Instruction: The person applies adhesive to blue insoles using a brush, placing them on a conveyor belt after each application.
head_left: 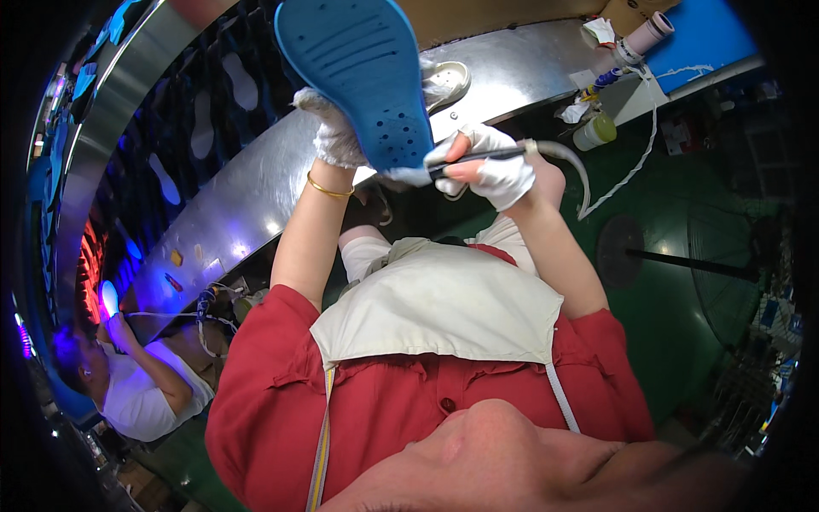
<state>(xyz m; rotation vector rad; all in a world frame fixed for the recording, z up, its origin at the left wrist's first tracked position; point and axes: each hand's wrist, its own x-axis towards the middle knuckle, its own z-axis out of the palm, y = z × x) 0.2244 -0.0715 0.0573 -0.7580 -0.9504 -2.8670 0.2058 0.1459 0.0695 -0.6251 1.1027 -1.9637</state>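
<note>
My left hand, in a white glove, holds up a large blue shoe sole by its left edge; part of the fingers is hidden behind it. Small holes dot the sole's lower end, and short grooves cross its upper part. In my right hand, whose white glove leaves some fingertips bare, is a black-handled brush with a pale hose at its back end. The brush's light bristles are at the sole's lower end; whether they touch it I cannot tell. Partly behind the sole, a cream shoe rests on the metal bench.
The curved metal bench runs in front of me. At the right stand a jar with a yellow-green lid and a pink roll. Soles hang on a dark rack at the left. A co-worker sits lower left, holding a lit sole.
</note>
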